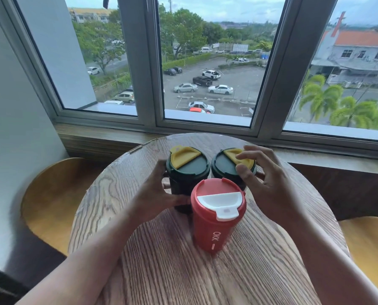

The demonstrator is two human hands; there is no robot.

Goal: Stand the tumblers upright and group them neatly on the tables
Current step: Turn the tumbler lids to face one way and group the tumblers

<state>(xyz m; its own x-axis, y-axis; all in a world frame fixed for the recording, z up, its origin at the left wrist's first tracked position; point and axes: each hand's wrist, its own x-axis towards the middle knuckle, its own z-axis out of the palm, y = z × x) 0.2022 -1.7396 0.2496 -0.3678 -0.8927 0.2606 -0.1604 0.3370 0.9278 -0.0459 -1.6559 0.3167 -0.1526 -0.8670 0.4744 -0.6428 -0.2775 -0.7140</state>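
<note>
Three tumblers upright on the round wooden surface (205,271), tight triangle: left green tumbler (184,170), right green tumbler (226,167), red tumbler (216,214) nearest me. My left hand (159,194) grips the left green one low on its side; right hand (269,181) is unclenched, fingertips (242,170) on the right green lid. I'd nudge both greens inward from low down until walls touch, not push at the lids. All lids shut, flaps down; contents not visible.

We see a round wood-grain surface (161,260) carrying 3 upright lidded tumblers: 2 dark green yellow-flapped tumblers (184,170) and 1 red white-flapped tumbler (214,230).
</note>
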